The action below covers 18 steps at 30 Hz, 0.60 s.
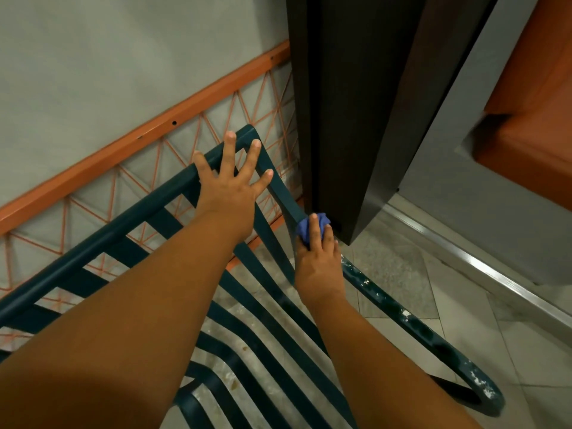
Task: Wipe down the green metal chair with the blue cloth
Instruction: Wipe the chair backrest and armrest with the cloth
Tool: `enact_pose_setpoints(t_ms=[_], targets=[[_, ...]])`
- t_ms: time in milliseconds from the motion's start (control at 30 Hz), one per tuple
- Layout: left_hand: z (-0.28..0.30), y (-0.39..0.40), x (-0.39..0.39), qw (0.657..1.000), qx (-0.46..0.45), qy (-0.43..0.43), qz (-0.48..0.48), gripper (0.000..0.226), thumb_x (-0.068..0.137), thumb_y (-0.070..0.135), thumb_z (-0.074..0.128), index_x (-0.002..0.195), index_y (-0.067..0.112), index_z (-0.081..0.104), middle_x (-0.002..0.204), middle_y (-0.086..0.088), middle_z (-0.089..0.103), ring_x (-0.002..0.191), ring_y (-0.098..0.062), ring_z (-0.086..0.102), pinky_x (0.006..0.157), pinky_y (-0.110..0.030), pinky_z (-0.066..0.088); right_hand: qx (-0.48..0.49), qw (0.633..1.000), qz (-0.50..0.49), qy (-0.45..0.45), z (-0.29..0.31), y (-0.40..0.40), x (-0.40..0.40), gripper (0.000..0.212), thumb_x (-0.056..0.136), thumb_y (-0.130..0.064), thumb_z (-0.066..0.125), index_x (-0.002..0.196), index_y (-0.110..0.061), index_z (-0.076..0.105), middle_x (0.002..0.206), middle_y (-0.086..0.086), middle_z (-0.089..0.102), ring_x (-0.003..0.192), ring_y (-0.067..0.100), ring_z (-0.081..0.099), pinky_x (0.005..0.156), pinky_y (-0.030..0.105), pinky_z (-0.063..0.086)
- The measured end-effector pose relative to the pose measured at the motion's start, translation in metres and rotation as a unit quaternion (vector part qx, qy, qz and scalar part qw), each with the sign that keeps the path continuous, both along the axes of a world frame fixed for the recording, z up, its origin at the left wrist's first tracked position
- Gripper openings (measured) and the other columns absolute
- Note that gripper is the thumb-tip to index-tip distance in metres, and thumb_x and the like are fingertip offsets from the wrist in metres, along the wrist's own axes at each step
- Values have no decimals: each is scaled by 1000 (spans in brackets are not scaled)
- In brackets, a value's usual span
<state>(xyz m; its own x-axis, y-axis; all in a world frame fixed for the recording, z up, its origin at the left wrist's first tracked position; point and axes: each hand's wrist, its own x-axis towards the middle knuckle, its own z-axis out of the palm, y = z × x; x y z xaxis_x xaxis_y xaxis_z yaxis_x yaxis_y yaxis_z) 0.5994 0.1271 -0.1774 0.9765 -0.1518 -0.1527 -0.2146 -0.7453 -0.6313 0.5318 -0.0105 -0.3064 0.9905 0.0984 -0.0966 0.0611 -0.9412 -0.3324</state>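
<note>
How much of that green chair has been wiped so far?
Nothing shows as clearly finished. In hand: the right hand presses the blue cloth on the green chair where back meets armrest, while the left hand steadies the top rail. Left: the armrest has white specks ahead.

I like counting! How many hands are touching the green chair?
2. The left hand rests spread open on the top rail of the green metal chair. The right hand presses the blue cloth on the chair's right armrest. No others show.
</note>
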Motion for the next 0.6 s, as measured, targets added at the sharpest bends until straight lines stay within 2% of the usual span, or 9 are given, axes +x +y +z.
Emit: enact_pose_setpoints(t_ms=[100, 233, 367, 400, 467, 533, 600], targets=[[1, -1, 1, 1000, -3, 8, 7, 100, 80, 42, 62, 148, 40, -11, 150, -11, -38, 134, -50, -31, 103, -73, 14, -2, 999, -25, 37, 1, -14, -12, 55, 98, -17, 44, 149, -26, 27, 157, 4, -23, 143, 38, -15, 106, 48, -11], [2, -2, -2, 1000, -5, 9, 9, 99, 80, 42, 62, 148, 40, -10, 150, -11, -37, 134, -50, -31, 103, -73, 14, 14, 996, -60, 67, 17, 3, 1, 46, 98, -16, 40, 144, -20, 36, 157, 10, -19, 143, 44, -5, 114, 56, 3], [4, -3, -3, 1000, -3, 10, 15, 98, 80, 41, 61, 148, 40, -10, 150, -11, -37, 134, -50, -31, 103, -74, 13, 8, 1000, -14, 19, 6, 2, 2, 53, 97, -15, 41, 148, -23, 28, 157, 9, -22, 143, 43, -7, 113, 55, 0], [5, -4, -3, 1000, -2, 11, 19, 99, 80, 41, 62, 148, 40, -10, 150, -11, -37, 134, -50, -31, 103, -74, 11, 33, 999, -25, 31, 1, -4, -2, 53, 98, -16, 41, 148, -24, 27, 158, 6, -17, 144, 40, -4, 114, 53, 2], [5, -9, -4, 999, -3, 11, 36, 101, 79, 41, 64, 149, 39, -10, 151, -11, -36, 133, -51, -31, 104, -75, 5, 119, 986, -90, 77, -1, -18, -6, 52, 99, -19, 42, 148, -28, 26, 158, 7, 8, 143, 37, 13, 114, 53, 15], [-2, -16, -9, 999, -9, 13, 33, 98, 81, 41, 62, 150, 34, -7, 153, -12, -31, 134, -50, -30, 104, -75, -2, 185, 974, -115, 55, -1, -31, -3, 46, 95, -16, 46, 140, -27, 41, 143, 11, 37, 131, 34, 38, 108, 49, 37], [-16, -25, -19, 999, -25, 32, -2, 85, 87, 34, 53, 152, 31, -3, 156, -12, -25, 138, -43, -28, 103, -75, -7, 204, 971, -127, 6, 7, -36, 3, 43, 89, -3, 51, 129, -19, 54, 134, 9, 49, 119, 30, 50, 98, 42, 46]])
